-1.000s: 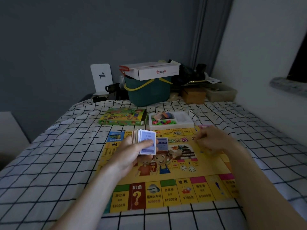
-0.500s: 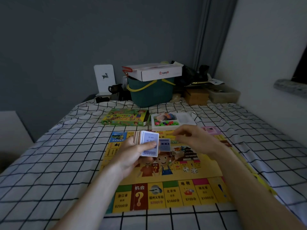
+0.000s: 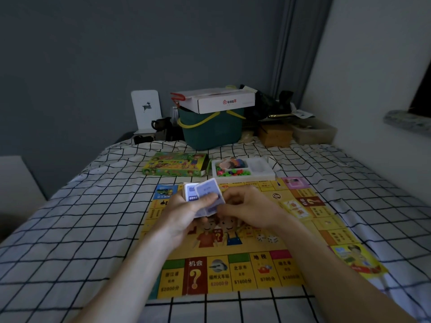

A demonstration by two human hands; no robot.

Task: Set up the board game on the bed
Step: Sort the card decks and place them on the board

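Observation:
A yellow game board lies flat on the checked bed sheet. Above its middle my left hand grips a deck of blue-backed cards. My right hand has come up against the deck and pinches the front card, which is slid out at a tilt. Two white dice lie on the board's centre picture. A small stack of cards rests on the board's right side. Behind the board sit the green game box and a white tray of coloured pieces.
At the head of the bed stand a green bucket with a white carton on top, a brown box and a clear bin. A white wall runs along the right; checked sheet stretches left of the board.
My right hand has moved left from the board's right side to the deck and taken hold of the front card. The deck stays in my left hand.

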